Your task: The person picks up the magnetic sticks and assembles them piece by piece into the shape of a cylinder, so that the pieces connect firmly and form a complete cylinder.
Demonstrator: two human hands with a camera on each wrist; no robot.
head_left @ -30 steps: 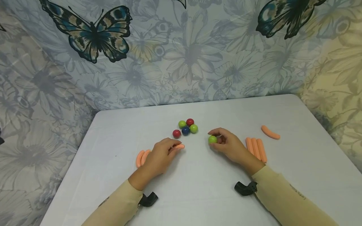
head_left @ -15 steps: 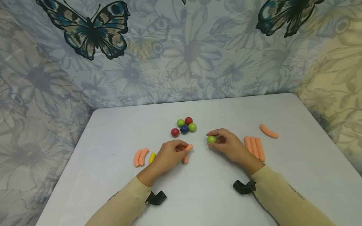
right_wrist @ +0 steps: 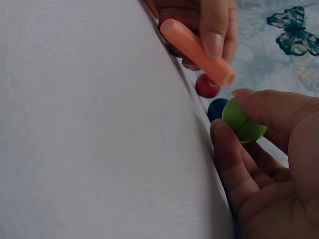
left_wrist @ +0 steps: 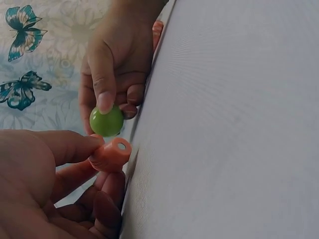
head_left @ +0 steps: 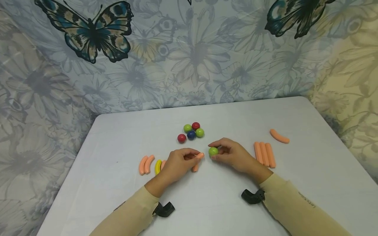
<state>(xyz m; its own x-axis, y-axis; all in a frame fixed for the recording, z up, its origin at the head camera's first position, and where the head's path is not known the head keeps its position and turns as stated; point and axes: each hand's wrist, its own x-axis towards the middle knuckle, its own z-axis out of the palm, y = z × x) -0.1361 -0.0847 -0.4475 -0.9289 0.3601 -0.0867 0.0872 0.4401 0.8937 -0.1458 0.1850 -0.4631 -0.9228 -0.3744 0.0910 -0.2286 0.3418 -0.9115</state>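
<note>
Green ball (head_left: pixel 213 151) is pinched by the right hand (head_left: pixel 234 157) in the head view, just right of the orange rod (head_left: pixel 200 156) pinched by the left hand (head_left: pixel 178 164). In the right wrist view, the two are held apart; the rod's ends are probably best left uncovered.

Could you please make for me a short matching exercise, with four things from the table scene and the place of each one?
Things:
1. Held ball
2. Yellow piece
3. Held orange stick
4. Blue ball

Places:
A. in the left hand
B. clustered with other balls
C. in the right hand
D. between orange pieces

Pairs: 1-C, 2-D, 3-A, 4-B
</note>
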